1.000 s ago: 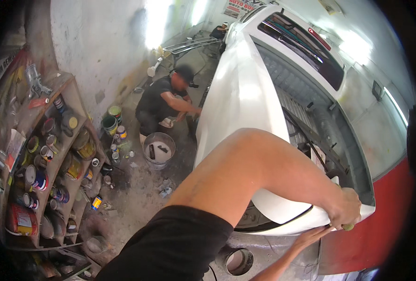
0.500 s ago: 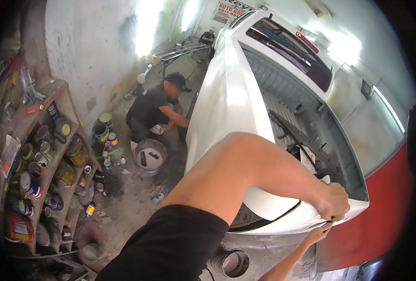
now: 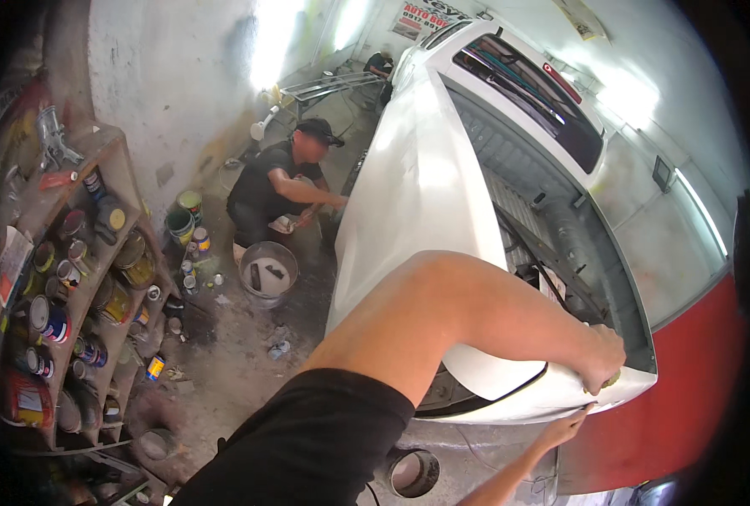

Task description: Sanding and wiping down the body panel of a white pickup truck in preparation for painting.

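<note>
My left hand [image 3: 603,358] is closed on a yellow-green pad [image 3: 611,379] at the rear corner of a white pickup body [image 3: 409,202]. Below it, my right hand [image 3: 561,430] is open, index finger reaching to touch the lower edge of that white panel, other fingers loosely bent. My bare left arm crosses the curved side panel, hiding part of it. Just right of the panel's top, the pickup's grey ribbed bed [image 3: 561,236] holds dark bars.
A co-worker [image 3: 265,185] in black crouches by the truck's left side near a bucket [image 3: 267,299]. A shelf [image 3: 126,156] of paint cans fills the left; cans and scraps litter the floor. A cylindrical container [image 3: 413,472] is below; a red panel [image 3: 696,337] is at right.
My left hand and its pad have shifted slightly leftward and down along the corner. My right hand remains just beneath. The co-worker's head has lifted a little.
</note>
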Tool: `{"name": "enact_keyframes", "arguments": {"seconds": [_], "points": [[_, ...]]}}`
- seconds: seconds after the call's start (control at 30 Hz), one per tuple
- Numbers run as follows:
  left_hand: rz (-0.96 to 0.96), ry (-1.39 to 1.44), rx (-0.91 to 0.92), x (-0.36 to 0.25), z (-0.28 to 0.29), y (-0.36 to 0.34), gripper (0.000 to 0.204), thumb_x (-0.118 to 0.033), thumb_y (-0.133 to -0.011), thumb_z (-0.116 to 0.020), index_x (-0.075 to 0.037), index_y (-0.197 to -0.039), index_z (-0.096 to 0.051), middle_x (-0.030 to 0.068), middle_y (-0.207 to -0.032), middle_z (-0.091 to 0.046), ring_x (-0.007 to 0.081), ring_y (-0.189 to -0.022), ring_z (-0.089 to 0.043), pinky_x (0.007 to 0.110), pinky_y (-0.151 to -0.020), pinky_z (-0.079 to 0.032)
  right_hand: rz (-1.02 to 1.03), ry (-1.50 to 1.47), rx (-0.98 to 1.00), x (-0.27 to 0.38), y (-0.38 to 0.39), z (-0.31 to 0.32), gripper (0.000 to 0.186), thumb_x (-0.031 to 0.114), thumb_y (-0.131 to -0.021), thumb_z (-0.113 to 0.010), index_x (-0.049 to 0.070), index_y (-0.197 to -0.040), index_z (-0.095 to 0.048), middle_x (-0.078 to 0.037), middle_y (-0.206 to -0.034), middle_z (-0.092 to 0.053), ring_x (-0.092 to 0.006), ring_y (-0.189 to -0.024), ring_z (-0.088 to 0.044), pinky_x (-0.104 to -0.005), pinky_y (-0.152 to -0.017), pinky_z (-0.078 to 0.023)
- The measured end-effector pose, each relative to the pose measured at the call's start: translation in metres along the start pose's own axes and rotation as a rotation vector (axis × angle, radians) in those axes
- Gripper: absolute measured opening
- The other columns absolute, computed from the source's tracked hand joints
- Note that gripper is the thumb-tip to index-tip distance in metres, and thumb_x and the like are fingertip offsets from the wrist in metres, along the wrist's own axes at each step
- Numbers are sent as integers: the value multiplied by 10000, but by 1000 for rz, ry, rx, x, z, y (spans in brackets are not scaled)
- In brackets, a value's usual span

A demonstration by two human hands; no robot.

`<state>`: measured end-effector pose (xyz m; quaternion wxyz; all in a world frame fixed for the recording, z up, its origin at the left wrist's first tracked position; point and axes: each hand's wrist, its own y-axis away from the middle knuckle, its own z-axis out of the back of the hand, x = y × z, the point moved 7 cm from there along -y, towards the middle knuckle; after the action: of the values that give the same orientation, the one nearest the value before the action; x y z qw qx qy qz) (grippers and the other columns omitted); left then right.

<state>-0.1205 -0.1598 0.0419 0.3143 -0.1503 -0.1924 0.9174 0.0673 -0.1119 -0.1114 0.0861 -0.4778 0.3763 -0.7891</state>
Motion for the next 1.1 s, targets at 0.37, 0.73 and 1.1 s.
{"name": "enact_keyframes", "arguments": {"seconds": [0.37,0.73,1.1], "points": [[-8,3,3,-4,2,-1,381,-297,-600,-758,-15,-855,-735,165,-864,-715,313,-841,-704,408,-686,-559,31,8,-38,-7,-31,12,516,285,-1063,-289,-77,-1422,-364,-225,-1477,-383,-333,-1339,-422,-375,-1125,-322],[11,-7,64,-6,-1,-5,416,-319,-619,-741,-50,-936,-752,134,-957,-712,290,-904,-690,404,-707,-552,291,-46,-81,38,6,-7,516,275,-1056,-293,-61,-1446,-336,-235,-1504,-334,-330,-1401,-326,-388,-1147,-263],[-9,-55,75,-5,-2,1,370,-290,-641,-745,-60,-930,-750,125,-905,-718,281,-864,-704,405,-692,-561,489,3,-31,80,79,-17,511,289,-1065,-259,-48,-1434,-368,-234,-1477,-378,-321,-1352,-405,-400,-1112,-332]]}}
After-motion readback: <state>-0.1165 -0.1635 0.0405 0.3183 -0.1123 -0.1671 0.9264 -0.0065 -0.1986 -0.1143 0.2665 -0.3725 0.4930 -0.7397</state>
